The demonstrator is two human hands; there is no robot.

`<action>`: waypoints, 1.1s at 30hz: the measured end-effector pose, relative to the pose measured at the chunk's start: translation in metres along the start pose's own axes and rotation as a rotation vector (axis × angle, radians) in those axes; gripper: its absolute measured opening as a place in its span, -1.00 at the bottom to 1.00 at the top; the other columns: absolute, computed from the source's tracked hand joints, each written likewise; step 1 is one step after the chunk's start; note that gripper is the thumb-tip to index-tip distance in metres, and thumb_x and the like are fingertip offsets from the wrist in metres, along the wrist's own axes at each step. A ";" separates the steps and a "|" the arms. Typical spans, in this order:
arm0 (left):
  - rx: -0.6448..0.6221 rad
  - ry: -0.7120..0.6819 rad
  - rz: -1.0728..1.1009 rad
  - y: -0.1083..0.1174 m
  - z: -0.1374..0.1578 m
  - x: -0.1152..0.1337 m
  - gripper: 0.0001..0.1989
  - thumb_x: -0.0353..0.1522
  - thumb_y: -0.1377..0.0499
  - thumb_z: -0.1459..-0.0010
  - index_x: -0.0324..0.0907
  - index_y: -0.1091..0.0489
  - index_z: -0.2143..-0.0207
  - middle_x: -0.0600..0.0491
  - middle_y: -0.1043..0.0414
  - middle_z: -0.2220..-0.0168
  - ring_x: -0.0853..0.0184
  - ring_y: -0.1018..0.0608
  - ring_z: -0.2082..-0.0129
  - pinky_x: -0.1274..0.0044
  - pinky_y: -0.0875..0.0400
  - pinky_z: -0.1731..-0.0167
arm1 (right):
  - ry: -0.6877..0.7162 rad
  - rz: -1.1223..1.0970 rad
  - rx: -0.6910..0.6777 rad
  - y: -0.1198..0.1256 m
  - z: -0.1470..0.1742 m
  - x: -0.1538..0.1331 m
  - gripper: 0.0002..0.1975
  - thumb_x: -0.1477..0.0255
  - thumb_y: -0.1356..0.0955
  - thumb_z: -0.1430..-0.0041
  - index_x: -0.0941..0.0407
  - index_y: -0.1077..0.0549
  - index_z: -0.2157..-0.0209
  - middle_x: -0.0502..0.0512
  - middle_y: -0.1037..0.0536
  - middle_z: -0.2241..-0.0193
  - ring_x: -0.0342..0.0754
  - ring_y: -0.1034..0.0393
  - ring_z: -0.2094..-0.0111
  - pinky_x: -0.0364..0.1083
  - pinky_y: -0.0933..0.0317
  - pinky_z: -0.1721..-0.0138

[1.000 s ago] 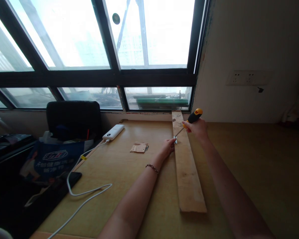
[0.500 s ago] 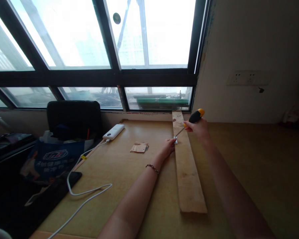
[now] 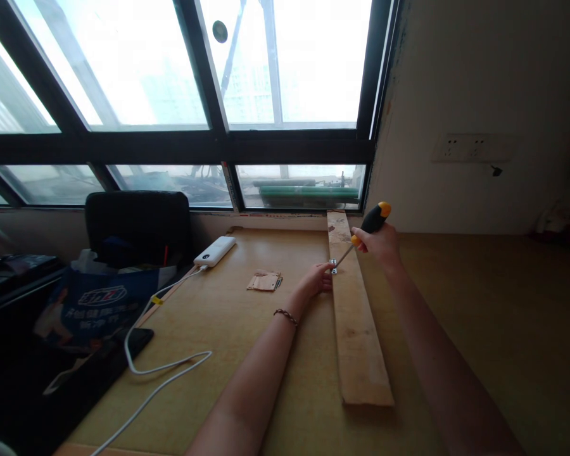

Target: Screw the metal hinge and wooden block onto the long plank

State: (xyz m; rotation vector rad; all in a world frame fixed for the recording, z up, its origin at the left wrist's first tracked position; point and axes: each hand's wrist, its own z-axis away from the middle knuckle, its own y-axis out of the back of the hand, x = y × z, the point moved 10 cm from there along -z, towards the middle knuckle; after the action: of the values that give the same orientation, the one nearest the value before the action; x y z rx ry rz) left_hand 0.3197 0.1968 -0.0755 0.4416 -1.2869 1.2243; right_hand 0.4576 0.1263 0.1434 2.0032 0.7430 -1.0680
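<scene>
A long wooden board [image 3: 358, 329] lies on the table, its far end by the window. At its left edge sits a small silver metal plate [image 3: 333, 269] with holes. My left hand [image 3: 316, 280] is beside that edge, thumb and fingers pinched at the plate; the fingertips are partly hidden. My right hand [image 3: 380, 246] is closed round the lower handle of a black and yellow screwdriver [image 3: 374, 220]. Its shaft slants down to the left, with the tip at the plate. Any screw under the tip is too small to make out.
Left of the board lies a small brown cardboard piece [image 3: 265, 281] with thin metal bits at its side. A white power bank [image 3: 215, 251] with a white cable [image 3: 171, 366] rests near the table's left edge. Beyond that stand a black chair [image 3: 137, 218] and a blue bag [image 3: 99, 304].
The screwdriver's tip has shifted slightly toward me along the plate, and its handle tilts a little steeper. My left fingers have changed position slightly at the plate. The board stays in place.
</scene>
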 end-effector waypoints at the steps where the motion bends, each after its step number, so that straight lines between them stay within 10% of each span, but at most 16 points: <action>1: -0.004 0.012 -0.020 0.000 0.001 0.000 -0.69 -0.28 -0.17 0.04 -0.24 -0.29 0.24 0.00 -0.43 0.56 0.32 -0.51 0.56 0.50 -0.43 0.52 | -0.001 0.008 -0.007 -0.001 0.001 -0.001 -0.76 0.31 -0.42 0.19 0.19 -0.37 0.53 0.08 -0.48 0.70 -0.09 -0.36 0.74 -0.23 -0.18 0.76; 33: 0.021 -0.046 -0.058 0.002 -0.001 0.003 -0.68 -0.24 -0.19 0.05 -0.25 -0.29 0.27 0.02 -0.39 0.59 0.36 -0.47 0.61 0.54 -0.38 0.60 | -0.039 -0.230 -0.233 -0.032 0.002 0.008 -0.69 0.44 -0.47 0.29 0.13 -0.32 0.46 0.03 -0.52 0.56 -0.04 -0.44 0.63 -0.14 -0.36 0.66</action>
State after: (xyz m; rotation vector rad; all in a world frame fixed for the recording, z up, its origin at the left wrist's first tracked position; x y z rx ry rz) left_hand 0.3182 0.1999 -0.0734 0.5213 -1.2927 1.1863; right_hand 0.4363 0.1440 0.1255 1.7252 1.0465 -1.0919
